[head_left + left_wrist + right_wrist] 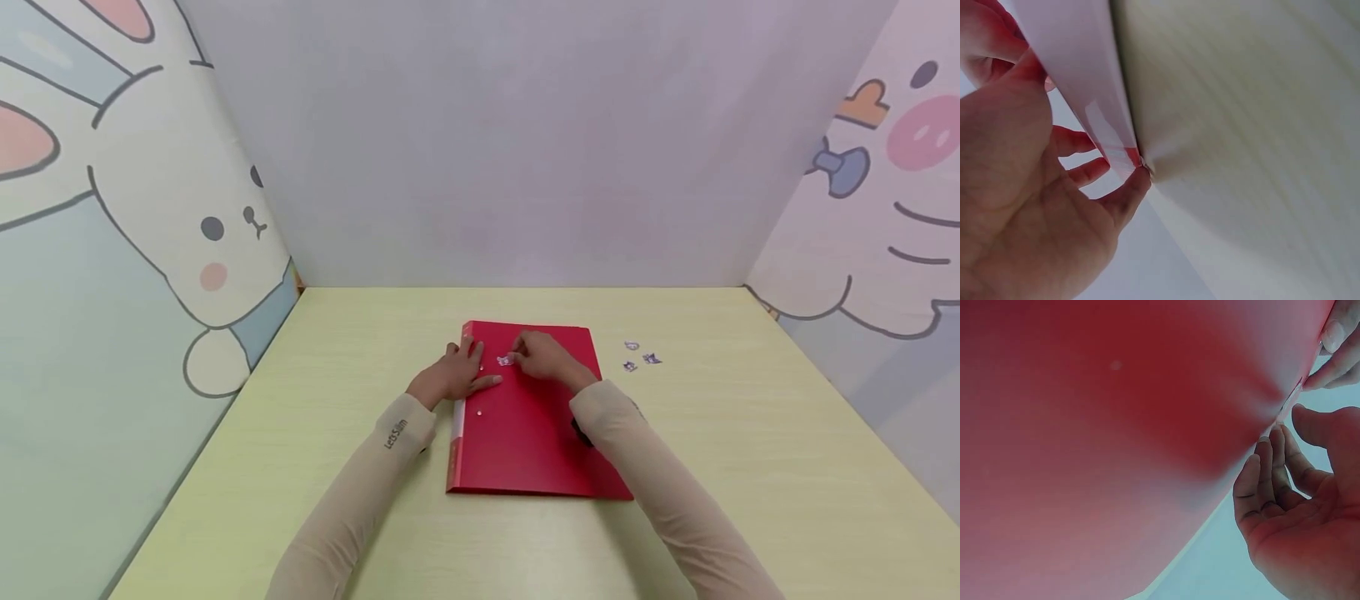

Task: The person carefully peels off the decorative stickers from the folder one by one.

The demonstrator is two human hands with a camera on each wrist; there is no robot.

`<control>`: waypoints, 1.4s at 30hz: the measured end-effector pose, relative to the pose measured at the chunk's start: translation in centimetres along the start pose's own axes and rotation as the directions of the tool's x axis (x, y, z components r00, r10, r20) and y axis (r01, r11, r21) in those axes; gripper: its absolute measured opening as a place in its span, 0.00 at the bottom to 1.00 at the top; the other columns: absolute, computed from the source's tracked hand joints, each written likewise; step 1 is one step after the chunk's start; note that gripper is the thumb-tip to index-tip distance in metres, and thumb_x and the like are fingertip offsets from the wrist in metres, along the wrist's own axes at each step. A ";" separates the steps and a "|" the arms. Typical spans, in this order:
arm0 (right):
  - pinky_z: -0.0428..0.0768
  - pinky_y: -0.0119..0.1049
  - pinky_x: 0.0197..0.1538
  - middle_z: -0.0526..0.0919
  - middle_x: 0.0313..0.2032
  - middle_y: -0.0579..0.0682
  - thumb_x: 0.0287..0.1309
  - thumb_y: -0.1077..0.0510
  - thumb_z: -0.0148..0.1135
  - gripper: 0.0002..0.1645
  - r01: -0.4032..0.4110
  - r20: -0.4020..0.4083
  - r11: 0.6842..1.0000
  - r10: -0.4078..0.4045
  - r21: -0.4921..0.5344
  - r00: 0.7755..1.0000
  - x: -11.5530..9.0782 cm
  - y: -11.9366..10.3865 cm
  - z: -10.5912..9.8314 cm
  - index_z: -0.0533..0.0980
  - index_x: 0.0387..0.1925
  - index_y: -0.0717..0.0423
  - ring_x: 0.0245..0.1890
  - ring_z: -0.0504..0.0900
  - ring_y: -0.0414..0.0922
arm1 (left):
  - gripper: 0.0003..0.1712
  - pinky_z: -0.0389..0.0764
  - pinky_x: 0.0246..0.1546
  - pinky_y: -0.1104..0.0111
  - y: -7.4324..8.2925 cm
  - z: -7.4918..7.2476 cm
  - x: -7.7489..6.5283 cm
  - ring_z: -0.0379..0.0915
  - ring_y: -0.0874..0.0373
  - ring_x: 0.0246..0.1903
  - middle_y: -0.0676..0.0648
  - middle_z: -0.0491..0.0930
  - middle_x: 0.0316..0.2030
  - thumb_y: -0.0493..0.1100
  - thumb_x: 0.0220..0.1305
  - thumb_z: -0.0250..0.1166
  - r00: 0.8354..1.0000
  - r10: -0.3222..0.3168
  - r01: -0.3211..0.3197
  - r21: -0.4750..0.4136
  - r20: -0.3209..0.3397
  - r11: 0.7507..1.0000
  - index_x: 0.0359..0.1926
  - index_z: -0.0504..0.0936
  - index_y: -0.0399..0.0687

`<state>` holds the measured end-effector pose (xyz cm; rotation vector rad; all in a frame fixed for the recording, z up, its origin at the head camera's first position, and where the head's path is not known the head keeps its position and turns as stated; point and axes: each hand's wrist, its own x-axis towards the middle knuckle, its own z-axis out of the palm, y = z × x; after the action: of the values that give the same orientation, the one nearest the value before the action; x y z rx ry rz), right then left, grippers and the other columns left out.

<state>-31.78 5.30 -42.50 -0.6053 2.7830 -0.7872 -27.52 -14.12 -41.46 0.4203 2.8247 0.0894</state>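
A red binder [540, 450] lies closed on the table, its spine on the left. My left hand [457, 371] rests with spread fingers on the spine side of the cover. In the left wrist view one fingertip touches the table beside the spine [1079, 69]. A small purple-and-white cartoon sticker [504, 361] lies on the upper cover between the hands. My right hand [543, 356] touches the cover at the sticker's right edge. The right wrist view shows its bent fingers [1247, 487] against the cover, with the thumb apart from them.
Several small cartoon cutouts, one [652, 358] among them, lie on the table [750, 433] right of the binder. Two small round rivets, one [480, 413] lower down, sit near the spine. A pale wall [517, 167] stands behind, with cartoon-printed walls at both sides.
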 end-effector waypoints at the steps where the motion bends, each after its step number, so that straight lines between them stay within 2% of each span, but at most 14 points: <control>1: 0.83 0.42 0.52 0.81 0.47 0.56 0.59 0.54 0.70 0.22 0.003 -0.002 1.000 -0.003 0.002 1.000 0.0 0.0 0.0 0.75 0.51 0.58 0.45 0.81 0.49 | 0.51 0.82 0.55 0.56 0.0 0.0 0.1 0.57 0.41 0.67 0.38 0.52 0.73 0.68 0.69 0.53 1.000 0.003 -0.003 0.010 -0.002 1.000 0.78 0.50 0.43; 9: 0.82 0.40 0.50 0.79 0.44 0.55 0.58 0.56 0.70 0.20 0.019 -0.018 1.000 -0.018 0.011 1.000 0.1 0.1 0.1 0.73 0.47 0.57 0.41 0.80 0.47 | 0.50 0.83 0.54 0.57 0.2 -0.1 0.2 0.59 0.41 0.65 0.38 0.53 0.72 0.68 0.69 0.54 1.000 0.008 -0.007 0.025 -0.022 1.000 0.77 0.52 0.42; 24: 0.82 0.43 0.53 0.79 0.48 0.57 0.60 0.57 0.68 0.20 -0.014 0.017 0.999 0.013 0.032 1.000 0.1 -0.2 -0.1 0.72 0.51 0.58 0.45 0.80 0.49 | 0.50 0.83 0.54 0.57 0.3 -0.3 0.0 0.58 0.41 0.65 0.37 0.54 0.71 0.67 0.68 0.55 1.000 0.012 -0.012 0.002 -0.024 1.000 0.77 0.52 0.41; 42: 0.81 0.38 0.48 0.80 0.44 0.56 0.62 0.58 0.66 0.16 -0.035 0.046 0.998 0.033 0.045 0.998 0.0 -0.5 0.2 0.73 0.49 0.58 0.40 0.79 0.47 | 0.50 0.83 0.54 0.57 0.1 -0.1 0.0 0.57 0.41 0.65 0.38 0.53 0.72 0.68 0.68 0.54 1.000 0.003 -0.003 0.000 -0.017 1.000 0.78 0.51 0.41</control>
<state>-31.55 4.83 -42.35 -0.5585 2.7187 -0.8180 -27.50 -14.03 -41.39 0.4252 2.8412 0.0943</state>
